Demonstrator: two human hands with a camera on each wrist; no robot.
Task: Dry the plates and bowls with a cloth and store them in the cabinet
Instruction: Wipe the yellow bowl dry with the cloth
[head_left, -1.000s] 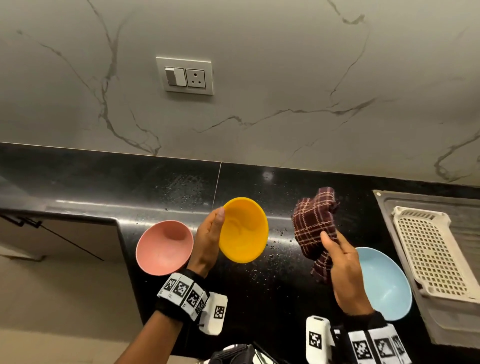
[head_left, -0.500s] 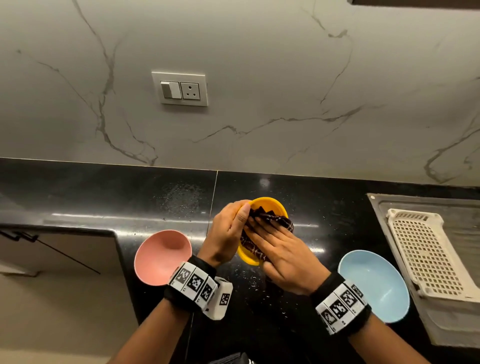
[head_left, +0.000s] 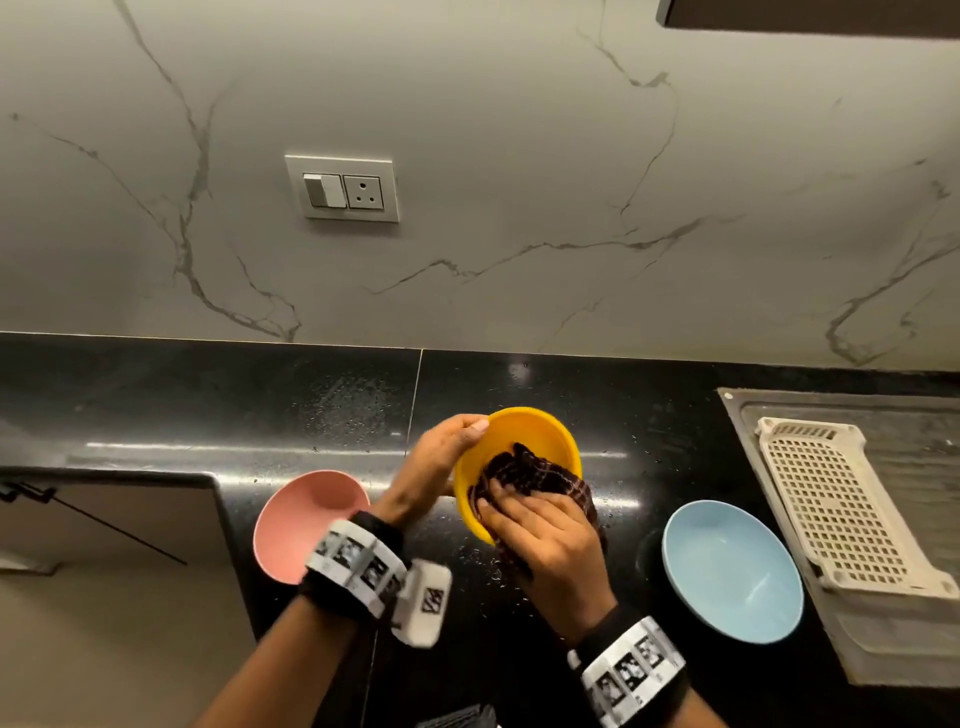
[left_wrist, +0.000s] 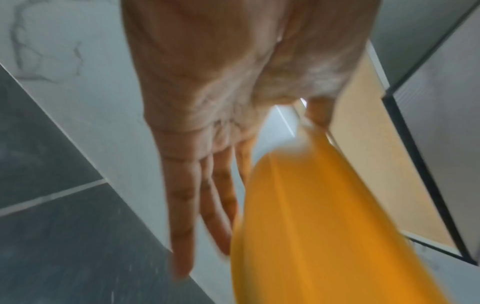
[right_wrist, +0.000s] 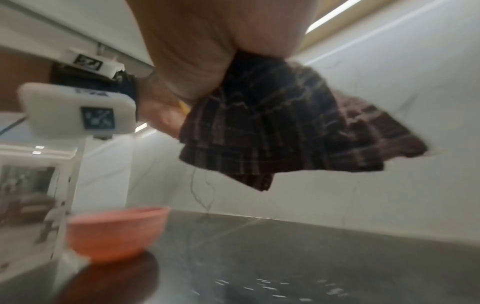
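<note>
Head view: yellow bowl (head_left: 519, 441), held tilted above the wet counter (head_left: 208, 405). Left hand (head_left: 436, 467) pinches its rim, thumb over the edge; right hand (head_left: 545, 535) presses the cloth (head_left: 530, 473) inside. Likely light, rigid plastic, slippery while damp; best gripped at the rim.

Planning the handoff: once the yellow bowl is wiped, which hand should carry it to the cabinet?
Left. The left hand already grips the yellow bowl by its rim; the right hand is busy pressing the checked cloth inside.
</note>
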